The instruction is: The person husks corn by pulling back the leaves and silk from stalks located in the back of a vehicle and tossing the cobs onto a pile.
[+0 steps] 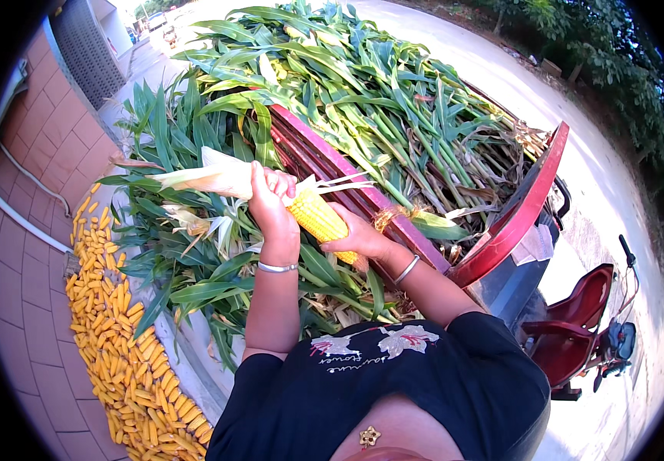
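Both my hands are on one ear of corn, held slantwise in front of my chest. My left hand (274, 199) grips the pale husk (216, 177), which is bunched at the stem end and points to the left. My right hand (360, 231) is wrapped around the bare yellow corn cob (319, 216) near its tip. A few thin husk strips (343, 184) stick out over the kernels. Below the ear lie green corn stalks with leaves (216, 291) and some loose dry husks (190, 222).
A red cargo tricycle's bed wall (332, 150) runs close beyond my hands, with a heap of cut corn stalks (360, 98) inside. Its red seat (568, 340) is at the right. Many husked corn cobs (136, 369) lie along a tiled wall (44, 322) at the left.
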`<state>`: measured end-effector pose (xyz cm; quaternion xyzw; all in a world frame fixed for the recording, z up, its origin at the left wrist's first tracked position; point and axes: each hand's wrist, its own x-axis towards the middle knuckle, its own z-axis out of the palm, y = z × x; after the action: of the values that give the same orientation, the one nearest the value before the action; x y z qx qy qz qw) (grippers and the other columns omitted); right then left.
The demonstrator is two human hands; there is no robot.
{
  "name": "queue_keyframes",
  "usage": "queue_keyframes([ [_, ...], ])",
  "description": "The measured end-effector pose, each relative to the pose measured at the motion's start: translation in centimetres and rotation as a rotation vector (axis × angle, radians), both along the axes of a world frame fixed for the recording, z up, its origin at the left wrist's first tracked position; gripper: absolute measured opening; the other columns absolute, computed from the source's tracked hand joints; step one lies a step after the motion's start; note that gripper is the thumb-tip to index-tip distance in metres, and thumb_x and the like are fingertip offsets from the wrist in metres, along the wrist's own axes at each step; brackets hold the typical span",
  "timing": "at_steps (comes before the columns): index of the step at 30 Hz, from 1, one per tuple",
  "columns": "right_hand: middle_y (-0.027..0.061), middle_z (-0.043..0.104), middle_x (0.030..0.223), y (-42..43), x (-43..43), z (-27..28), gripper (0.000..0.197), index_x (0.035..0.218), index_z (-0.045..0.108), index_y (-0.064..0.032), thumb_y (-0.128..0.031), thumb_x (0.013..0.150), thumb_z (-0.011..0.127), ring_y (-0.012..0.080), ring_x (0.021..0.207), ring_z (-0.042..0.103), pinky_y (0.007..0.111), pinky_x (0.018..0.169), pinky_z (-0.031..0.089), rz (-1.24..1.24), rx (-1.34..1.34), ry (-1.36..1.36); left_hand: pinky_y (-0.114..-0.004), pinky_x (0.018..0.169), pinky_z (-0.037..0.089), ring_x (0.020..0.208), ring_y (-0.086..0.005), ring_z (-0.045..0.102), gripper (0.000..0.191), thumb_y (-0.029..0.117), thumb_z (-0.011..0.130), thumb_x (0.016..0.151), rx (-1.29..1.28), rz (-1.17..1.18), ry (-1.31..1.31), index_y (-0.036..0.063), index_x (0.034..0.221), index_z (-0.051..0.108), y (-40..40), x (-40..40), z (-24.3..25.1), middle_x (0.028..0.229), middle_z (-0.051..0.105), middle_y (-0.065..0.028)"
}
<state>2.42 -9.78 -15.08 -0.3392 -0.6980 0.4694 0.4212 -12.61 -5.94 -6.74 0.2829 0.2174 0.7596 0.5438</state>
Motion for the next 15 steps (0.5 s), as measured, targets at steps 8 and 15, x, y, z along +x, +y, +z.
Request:
queue_keyframes([
  [8,0.0181,0.06,0.109,-2.9,0.1,4.8,0.073,0.131,0.041,-0.007,-0.021,0.068,0.075,0.0277,0.1,0.06,0.036,0.086,0.046,-0.255,-0.029,-0.246,-0.024,0.068,0.046,0.075,-0.01,0.056,0.01,0.012,0.058,0.09,0.122,-0.331,0.467,0.0026,0.091,0.057,-0.9,-1.2,2.2,0.079,0.057,-0.0008],
  [15,0.0103,0.06,0.106,-2.3,1.8,5.2,0.067,0.125,0.047,-0.0038,-0.019,0.067,0.076,0.0175,0.096,0.058,0.031,0.086,0.045,0.014,-0.113,-0.251,-0.022,0.057,0.044,0.065,-0.0117,0.054,0.02,0.019,0.051,0.095,0.113,-0.479,0.263,0.0021,0.086,0.056,-1.1,-1.4,2.3,0.074,0.055,-0.0033],
])
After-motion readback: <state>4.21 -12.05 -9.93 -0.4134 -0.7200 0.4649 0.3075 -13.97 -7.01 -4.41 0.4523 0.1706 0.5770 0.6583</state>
